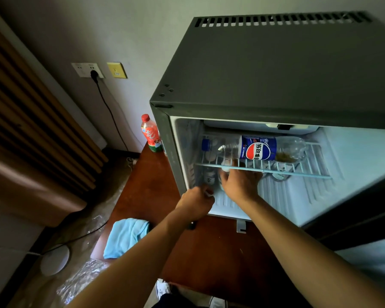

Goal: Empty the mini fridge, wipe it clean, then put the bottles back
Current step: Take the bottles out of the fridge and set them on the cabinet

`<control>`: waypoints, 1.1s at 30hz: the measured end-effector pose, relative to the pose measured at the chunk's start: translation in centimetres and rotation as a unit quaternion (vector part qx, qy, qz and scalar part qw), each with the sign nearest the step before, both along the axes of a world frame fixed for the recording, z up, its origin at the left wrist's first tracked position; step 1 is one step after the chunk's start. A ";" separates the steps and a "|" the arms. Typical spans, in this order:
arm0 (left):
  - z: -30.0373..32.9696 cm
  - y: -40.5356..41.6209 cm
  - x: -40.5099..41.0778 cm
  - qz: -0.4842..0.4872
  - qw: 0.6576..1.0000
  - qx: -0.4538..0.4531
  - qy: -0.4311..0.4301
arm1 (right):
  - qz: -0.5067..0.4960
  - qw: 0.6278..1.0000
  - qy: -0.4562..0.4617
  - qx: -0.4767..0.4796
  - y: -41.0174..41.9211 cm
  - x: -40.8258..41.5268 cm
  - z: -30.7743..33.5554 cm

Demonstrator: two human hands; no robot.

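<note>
The fridge (276,70) has a matt dark metal shell, a smooth white plastic lining and a coated wire shelf (298,172); the bottle (253,148) is clear glossy plastic, the cloth (125,236) soft, the desk (209,252) polished wood.

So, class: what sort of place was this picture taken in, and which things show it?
Probably a hotel room or bedroom: a mini fridge stands on a low wooden cabinet, beside wall sockets.

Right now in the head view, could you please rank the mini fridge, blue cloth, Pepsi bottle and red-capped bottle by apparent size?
1. mini fridge
2. Pepsi bottle
3. blue cloth; the cloth is nearer, so 2 and 3 are unsure
4. red-capped bottle
</note>
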State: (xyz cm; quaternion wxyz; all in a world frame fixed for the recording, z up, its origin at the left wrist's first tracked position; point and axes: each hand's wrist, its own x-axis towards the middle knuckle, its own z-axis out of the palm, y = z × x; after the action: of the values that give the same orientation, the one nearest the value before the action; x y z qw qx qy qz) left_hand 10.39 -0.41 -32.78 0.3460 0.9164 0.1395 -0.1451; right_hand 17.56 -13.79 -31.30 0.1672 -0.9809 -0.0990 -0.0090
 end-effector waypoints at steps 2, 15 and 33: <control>-0.2 -0.3 -0.1 -0.004 1.000 -0.006 -0.001 | 0.006 1.000 -0.006 0.012 -0.3 -0.5 0.1; -0.6 -2.1 -1.6 0.005 1.000 0.008 0.022 | 0.004 0.999 0.013 0.032 -1.3 -4.4 0.6; -3.7 2.6 -7.7 0.045 0.997 -0.020 0.064 | 0.062 0.976 0.087 0.189 4.4 -10.4 -0.9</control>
State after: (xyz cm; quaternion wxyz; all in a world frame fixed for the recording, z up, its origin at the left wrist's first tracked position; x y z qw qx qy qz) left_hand 2.64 2.22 -36.47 0.3606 0.8910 0.1992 -0.1907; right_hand 7.12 -9.38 -32.25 0.3575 -0.9207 -0.1411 0.0683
